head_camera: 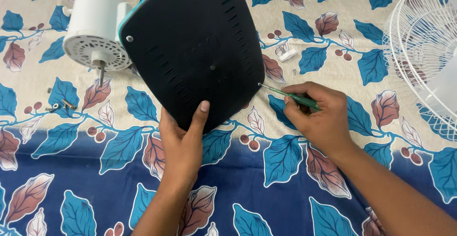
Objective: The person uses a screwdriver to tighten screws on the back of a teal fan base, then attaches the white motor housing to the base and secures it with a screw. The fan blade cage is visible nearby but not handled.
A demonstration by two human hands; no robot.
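My left hand [182, 143] grips the near edge of a black fan base [193, 45], tipped up so its slotted underside faces me, thumb pressed on the plastic. One screw shows near the base's left rim. My right hand [319, 114] holds a green-handled screwdriver [290, 96], its metal tip just off the base's right edge. A white fan motor housing [95, 26] with a bare shaft lies to the left, joined to the base.
Everything lies on a cloth printed with blue and brown leaves [71, 193]. Loose screws [56, 105] sit at the left. A small white plastic piece [287, 55] lies beyond the screwdriver. A white wire fan grille [421, 41] fills the right edge.
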